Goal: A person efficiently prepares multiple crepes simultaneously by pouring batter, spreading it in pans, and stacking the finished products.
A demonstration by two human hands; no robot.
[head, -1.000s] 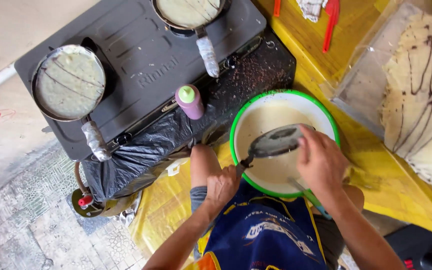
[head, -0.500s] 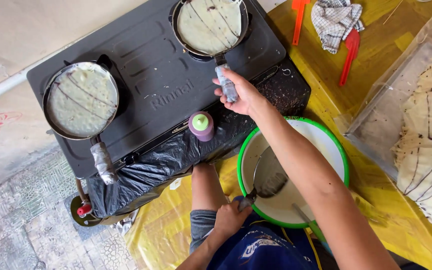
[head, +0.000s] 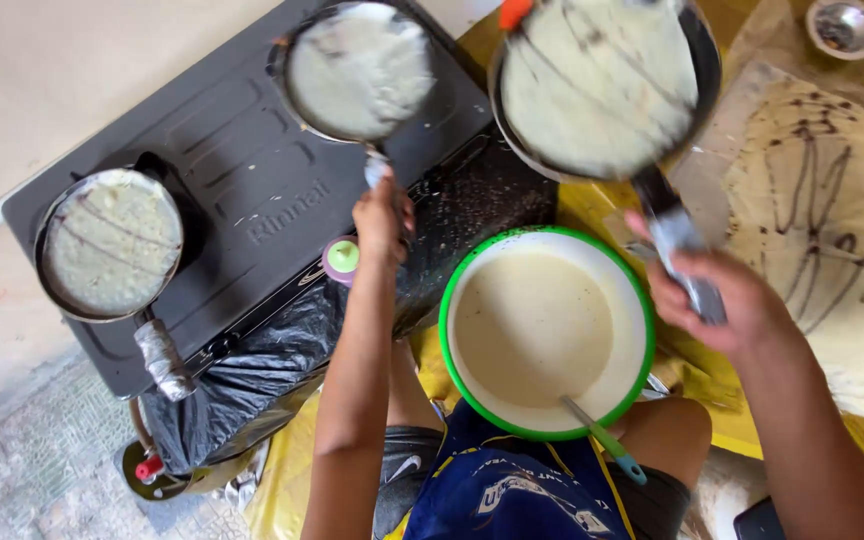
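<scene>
Both hands' fingers [head: 717,300] clench pan handles [head: 680,250].

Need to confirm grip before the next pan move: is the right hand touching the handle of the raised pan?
Touching. The head view shows the right hand wrapped around the wrapped handle of the raised pan, fingers closed over its end.

Third pan [head: 112,243] of pale batter far left on dark stove [head: 252,190]. Green-rimmed white bowl [head: 547,330] of batter near centre, ladle [head: 602,440] resting inside. Small purple bottle [head: 340,260] beside stove, black plastic bag [head: 242,385] below. Drizzled crepes [head: 832,250] right.
</scene>
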